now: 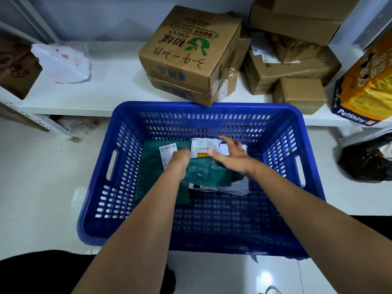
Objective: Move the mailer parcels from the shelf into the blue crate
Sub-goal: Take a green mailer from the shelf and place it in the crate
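- Large cardboard box [188,54] at far centre on white shelf [101,90], handwritten "3-4-30" on top, green leaf logo.
- Stack of smaller brown cartons [292,60] far right, just beside large box.
- White plastic bag [63,62] far left on shelf.
- Orange "PetShiny" box [364,85] at right edge.
- Black plastic bag [367,160] on floor, right.
- Glossy white tile floor [42,177].

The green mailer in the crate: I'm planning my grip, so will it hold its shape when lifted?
Probably not. The green mailer is creased and wrinkled, so it likely sags from wherever it is held. It looks thin, so probably light. Its plastic film may be somewhat slippery under the right hand.
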